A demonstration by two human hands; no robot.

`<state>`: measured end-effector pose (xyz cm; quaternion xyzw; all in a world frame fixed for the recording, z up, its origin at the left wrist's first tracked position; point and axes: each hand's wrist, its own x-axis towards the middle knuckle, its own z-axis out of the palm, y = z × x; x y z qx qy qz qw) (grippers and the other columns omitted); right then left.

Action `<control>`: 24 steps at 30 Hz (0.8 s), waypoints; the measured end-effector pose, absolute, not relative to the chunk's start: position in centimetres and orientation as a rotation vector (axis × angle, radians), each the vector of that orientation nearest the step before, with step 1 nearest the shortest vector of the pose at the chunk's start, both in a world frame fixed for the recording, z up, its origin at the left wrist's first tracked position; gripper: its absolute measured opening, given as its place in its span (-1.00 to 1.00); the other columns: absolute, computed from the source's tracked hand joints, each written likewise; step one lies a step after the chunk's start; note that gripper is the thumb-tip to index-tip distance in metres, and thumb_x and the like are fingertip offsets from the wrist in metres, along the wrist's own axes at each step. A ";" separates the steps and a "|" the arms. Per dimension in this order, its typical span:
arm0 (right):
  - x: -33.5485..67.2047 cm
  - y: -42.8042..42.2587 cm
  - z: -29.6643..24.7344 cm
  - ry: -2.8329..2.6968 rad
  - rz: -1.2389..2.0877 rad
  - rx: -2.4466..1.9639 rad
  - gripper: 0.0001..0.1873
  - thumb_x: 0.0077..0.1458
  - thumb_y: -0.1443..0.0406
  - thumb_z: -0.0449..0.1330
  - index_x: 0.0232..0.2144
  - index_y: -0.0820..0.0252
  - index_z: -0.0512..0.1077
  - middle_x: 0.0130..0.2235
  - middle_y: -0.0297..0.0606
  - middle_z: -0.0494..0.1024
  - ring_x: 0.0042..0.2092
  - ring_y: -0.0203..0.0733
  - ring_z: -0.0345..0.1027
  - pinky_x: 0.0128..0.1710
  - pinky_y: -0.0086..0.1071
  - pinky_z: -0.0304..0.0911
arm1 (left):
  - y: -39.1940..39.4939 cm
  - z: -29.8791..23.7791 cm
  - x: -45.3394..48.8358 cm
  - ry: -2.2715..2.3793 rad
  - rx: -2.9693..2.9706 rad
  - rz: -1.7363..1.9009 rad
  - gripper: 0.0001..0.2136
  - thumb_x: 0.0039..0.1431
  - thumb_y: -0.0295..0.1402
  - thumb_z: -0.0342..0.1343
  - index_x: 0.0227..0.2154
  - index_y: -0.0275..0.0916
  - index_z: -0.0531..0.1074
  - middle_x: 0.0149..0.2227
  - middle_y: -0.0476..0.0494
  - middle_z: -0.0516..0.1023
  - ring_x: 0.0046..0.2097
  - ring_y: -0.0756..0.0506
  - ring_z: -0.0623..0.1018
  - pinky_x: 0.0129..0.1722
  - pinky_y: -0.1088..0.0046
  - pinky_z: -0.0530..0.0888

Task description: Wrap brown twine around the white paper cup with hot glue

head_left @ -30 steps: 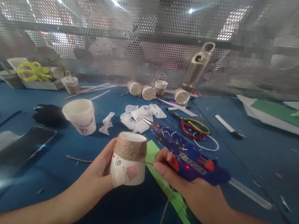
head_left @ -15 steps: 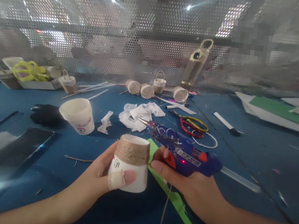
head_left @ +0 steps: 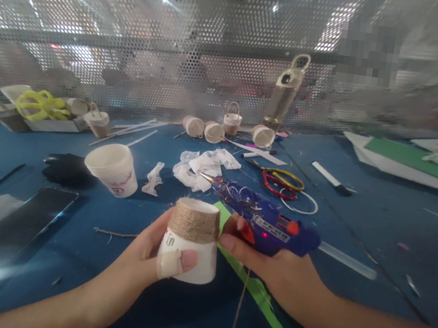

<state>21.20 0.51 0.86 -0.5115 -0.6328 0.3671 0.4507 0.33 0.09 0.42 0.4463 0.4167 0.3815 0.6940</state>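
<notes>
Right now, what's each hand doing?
Left hand: closed around the twine-wrapped paper cup.
Right hand: closed on the blue glue gun, fingers pinching the twine.

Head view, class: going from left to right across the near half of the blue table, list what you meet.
Dark phone → stack of white cups → left hand holding the twine-wrapped cup → right hand holding the blue glue gun → clear glue stick.

Both forearms reach in from the lower edge, angled toward each other. The left hand (head_left: 149, 252) curls sideways in a grasp, its thumb, wrapped in tape, pressed across the front. The right hand (head_left: 270, 261) is closed too, palm turned inward, fingertips (head_left: 228, 243) almost meeting the left thumb.
</notes>
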 end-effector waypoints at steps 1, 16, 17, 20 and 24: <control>21.2 0.5 0.8 -1.561 0.924 -1.264 -0.90 0.05 0.15 0.32 -0.39 -0.02 0.52 -0.31 -0.40 0.72 -0.19 -0.06 0.64 -0.04 -0.20 0.56 | 0.1 0.4 0.3 0.934 0.997 0.852 -0.37 0.01 -0.11 0.45 0.16 -0.15 0.50 0.15 -0.26 0.63 0.16 -0.36 0.55 0.04 0.24 0.47; 21.2 0.3 0.3 -1.593 0.906 -1.280 -0.91 0.06 0.12 0.32 -0.39 -0.07 0.56 -0.28 -0.42 0.72 -0.17 -0.07 0.65 -0.03 -0.20 0.59 | 0.0 0.2 0.1 0.844 1.044 0.839 -0.37 0.10 -0.13 0.40 0.24 -0.09 0.47 0.18 -0.25 0.61 0.20 -0.38 0.53 0.20 0.12 0.39; 21.3 0.4 0.0 -1.599 0.858 -1.302 -0.90 0.07 0.11 0.33 -0.39 -0.07 0.56 -0.29 -0.42 0.72 -0.18 -0.07 0.65 -0.03 -0.19 0.58 | 0.0 0.2 0.2 0.856 1.044 0.840 -0.40 0.11 -0.14 0.39 0.23 -0.09 0.48 0.19 -0.25 0.61 0.23 -0.38 0.51 0.22 0.12 0.37; 21.6 0.4 -0.8 -1.594 0.732 -1.402 -0.84 0.04 0.06 0.39 -0.32 -0.10 0.59 -0.23 -0.42 0.74 -0.15 -0.03 0.64 0.00 -0.13 0.57 | 0.0 0.3 0.5 0.904 1.014 0.841 -0.42 0.09 -0.17 0.42 0.19 -0.11 0.50 0.18 -0.25 0.62 0.23 -0.37 0.51 0.21 0.14 0.39; 21.6 0.4 -0.9 -1.574 0.774 -1.393 -0.83 0.02 0.05 0.38 -0.38 -0.08 0.60 -0.30 -0.42 0.73 -0.22 -0.08 0.65 -0.09 -0.23 0.58 | 0.1 0.4 0.6 0.917 0.975 0.874 -0.37 0.03 -0.17 0.46 0.18 -0.14 0.47 0.17 -0.26 0.62 0.21 -0.35 0.54 0.12 0.22 0.45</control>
